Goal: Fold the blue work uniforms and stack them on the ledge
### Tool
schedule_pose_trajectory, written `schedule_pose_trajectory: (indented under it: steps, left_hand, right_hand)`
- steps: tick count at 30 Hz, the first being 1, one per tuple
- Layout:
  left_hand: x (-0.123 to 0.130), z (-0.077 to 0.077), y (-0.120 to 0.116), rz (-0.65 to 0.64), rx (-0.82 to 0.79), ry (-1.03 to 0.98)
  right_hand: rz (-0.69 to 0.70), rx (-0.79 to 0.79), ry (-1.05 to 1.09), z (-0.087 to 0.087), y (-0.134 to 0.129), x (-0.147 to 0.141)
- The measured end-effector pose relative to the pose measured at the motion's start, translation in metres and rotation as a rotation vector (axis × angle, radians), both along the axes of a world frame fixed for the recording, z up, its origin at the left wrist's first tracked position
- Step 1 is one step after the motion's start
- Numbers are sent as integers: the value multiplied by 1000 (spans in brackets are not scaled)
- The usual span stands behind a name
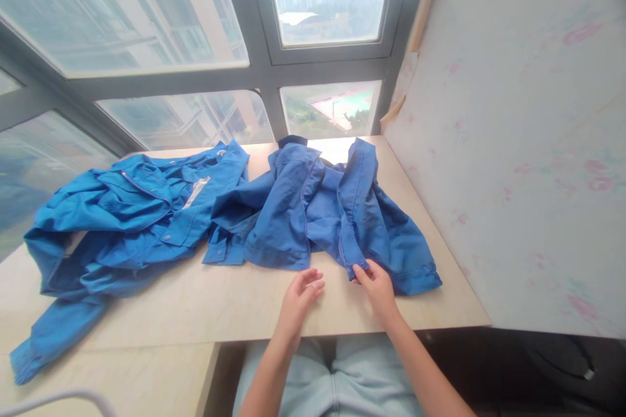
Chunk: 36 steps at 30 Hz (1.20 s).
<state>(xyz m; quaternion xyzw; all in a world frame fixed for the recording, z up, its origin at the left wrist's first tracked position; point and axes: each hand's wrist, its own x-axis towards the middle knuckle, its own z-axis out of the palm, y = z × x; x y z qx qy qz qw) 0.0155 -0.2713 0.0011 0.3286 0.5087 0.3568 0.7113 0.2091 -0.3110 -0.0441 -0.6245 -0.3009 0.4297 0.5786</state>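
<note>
A blue jacket (281, 221) lies spread on the wooden tabletop in front of me, its front unzipped and its two halves apart. My right hand (375, 287) pinches the bottom corner of the jacket's right-hand front, beside the zipper edge. Just below the hem of the other half, my left hand (302, 296) hovers with fingers loosely curved and apart, holding nothing. One sleeve with a buttoned cuff points left, and the other side of the jacket spreads to the right. A second, brighter blue jacket (141, 208) lies crumpled on the left, touching the first one's sleeve.
The pale wooden tabletop (235, 313) ends at a front edge close to my legs. Grey-framed windows (271, 75) stand behind it, and a floral-papered wall (513, 143) borders the right. A pale curved bar (73, 395) shows at the bottom left. A dark cable (580, 355) hangs below right.
</note>
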Motion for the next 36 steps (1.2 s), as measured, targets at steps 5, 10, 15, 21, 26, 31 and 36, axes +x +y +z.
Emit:
schedule_pose_trajectory:
  steps: [5,10,15,21,26,31,36]
  left_hand:
    - [40,-15,2,-292,179,119]
    - [50,-22,13,-309,239,228]
    - [45,-28,9,-227,243,163]
    - [39,-29,4,-223,219,98]
    - [40,-28,4,-212,254,96]
    - [39,-32,0,-160,282,93]
    - [36,-30,0,-116,245,29]
  right_hand:
    - [81,46,-188,2,-5,-5]
    - [132,102,-301,2,-6,-5]
    - [80,14,-119,-1,-4,-5]
    - [32,3,-82,-2,-5,-8]
    - [-83,8,-72,-9,-6,-12]
    - [4,110,-357,-11,-9,-11]
    - [169,170,-503,-3,-13,-14]
